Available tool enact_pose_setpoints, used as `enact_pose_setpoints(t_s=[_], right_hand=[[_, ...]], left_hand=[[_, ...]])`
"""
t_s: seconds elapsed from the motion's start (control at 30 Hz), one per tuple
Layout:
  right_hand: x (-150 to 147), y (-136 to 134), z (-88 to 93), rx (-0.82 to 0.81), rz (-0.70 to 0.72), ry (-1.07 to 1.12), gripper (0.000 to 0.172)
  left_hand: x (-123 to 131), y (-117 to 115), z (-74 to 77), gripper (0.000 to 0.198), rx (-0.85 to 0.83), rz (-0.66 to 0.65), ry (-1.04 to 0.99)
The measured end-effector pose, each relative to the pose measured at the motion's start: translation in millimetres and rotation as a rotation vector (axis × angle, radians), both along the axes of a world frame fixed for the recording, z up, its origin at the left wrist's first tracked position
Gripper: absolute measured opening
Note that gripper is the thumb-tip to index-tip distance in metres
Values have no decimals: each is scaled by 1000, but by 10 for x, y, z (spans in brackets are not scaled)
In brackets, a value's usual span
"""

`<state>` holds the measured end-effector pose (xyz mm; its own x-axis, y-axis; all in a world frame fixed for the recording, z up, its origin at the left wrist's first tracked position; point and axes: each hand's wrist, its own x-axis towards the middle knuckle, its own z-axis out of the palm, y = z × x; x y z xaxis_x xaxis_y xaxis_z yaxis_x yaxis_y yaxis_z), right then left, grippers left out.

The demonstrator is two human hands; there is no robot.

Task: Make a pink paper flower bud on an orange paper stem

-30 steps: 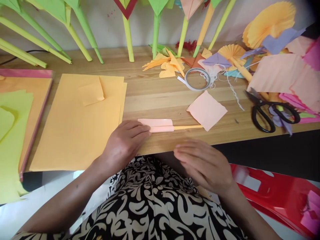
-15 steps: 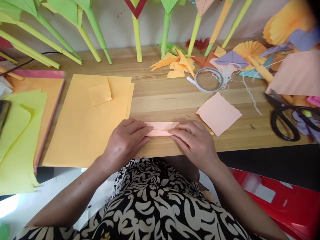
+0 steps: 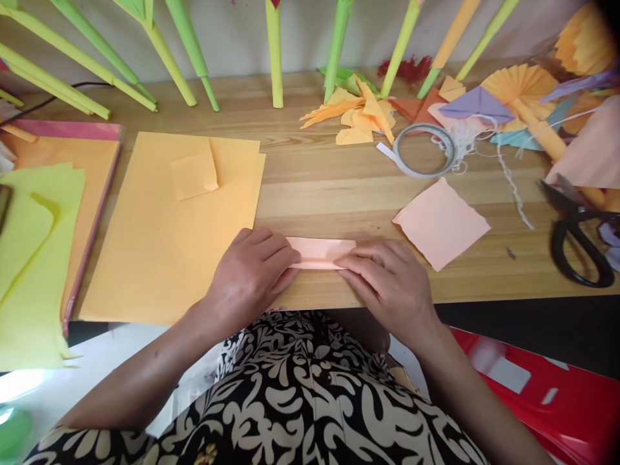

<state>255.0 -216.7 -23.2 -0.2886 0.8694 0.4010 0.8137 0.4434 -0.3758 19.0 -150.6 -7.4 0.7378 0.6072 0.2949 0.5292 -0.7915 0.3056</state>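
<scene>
both pinch pink paper [image 3: 322,249] — left hand [image 3: 252,268] still there, right hand [image 3: 391,278] newly joined

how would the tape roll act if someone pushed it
The tape roll lies flat on the table, so it would probably slide rather than roll. Its narrow ring looks light. The white string bunched at its right edge might snag and come along.

1. My table [image 3: 314,194]: wood, grain visible.
2. At my left, I find orange sheets [image 3: 165,258] lying flat, overlapping.
3. Nearest me, centrally: pink strip [image 3: 320,248], lengthwise.
4. Right of it: pink square [image 3: 442,224], flat, one corner toward me; tape [image 3: 422,173] beyond; scissors [image 3: 577,213] farther right.
5. Rear: orange scraps [image 3: 365,123], white string [image 3: 512,184], stem ends [image 3: 276,93].
</scene>
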Motion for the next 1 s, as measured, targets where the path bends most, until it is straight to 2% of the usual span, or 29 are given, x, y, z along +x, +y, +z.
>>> enact_pose_setpoints(t_s=[0.23,0.4,0.6,0.77,1.0], right_hand=[[3,-3,-5,4,-16,-17,13],[-4,0,-3,4,-13,-24,11],[107,-12,16,-29,-17,-50,16],[261,-31,1,-54,-35,-64,14],[268,33,40,-31,-3,-85,10]], left_hand=[[-28,-118,74,8,105,62,-39],[-50,-195,24,10,148,89,-84],[-68,-182,-37,11,140,103,-64],[-69,-157,-40,11,103,110,-55],[-37,-112,-19,10,135,96,-46]])
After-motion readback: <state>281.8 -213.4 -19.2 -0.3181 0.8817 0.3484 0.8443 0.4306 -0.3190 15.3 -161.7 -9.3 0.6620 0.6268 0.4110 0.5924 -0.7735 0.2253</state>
